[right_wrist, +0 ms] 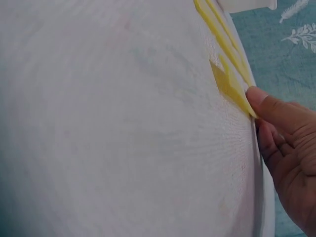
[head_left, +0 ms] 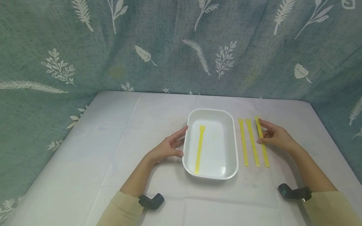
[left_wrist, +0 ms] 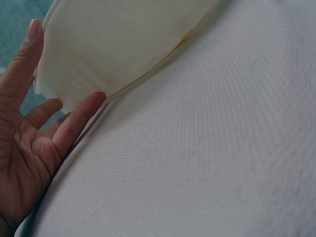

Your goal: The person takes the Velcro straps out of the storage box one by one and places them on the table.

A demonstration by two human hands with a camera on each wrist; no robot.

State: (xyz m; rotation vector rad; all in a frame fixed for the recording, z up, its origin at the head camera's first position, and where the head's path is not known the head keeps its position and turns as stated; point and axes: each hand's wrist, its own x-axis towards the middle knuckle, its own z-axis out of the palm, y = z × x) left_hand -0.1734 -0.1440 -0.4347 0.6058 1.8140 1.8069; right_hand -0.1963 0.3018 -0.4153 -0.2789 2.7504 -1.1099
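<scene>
A white rectangular tray stands on the table with one yellow cable strap lying lengthwise inside it. My left hand rests against the tray's left wall, fingers and thumb spread; in the left wrist view its fingertips touch the outer wall. To the right of the tray, my right hand pinches the rightmost yellow cable strap by its long edges. The right wrist view shows the thumb on this strap, which is bent up a little. Its lower end lies on the cloth.
Two more yellow straps, a left one and a middle one, lie side by side between the tray and my right hand. White cloth covers the table. A leaf-patterned blue-green curtain hangs behind it.
</scene>
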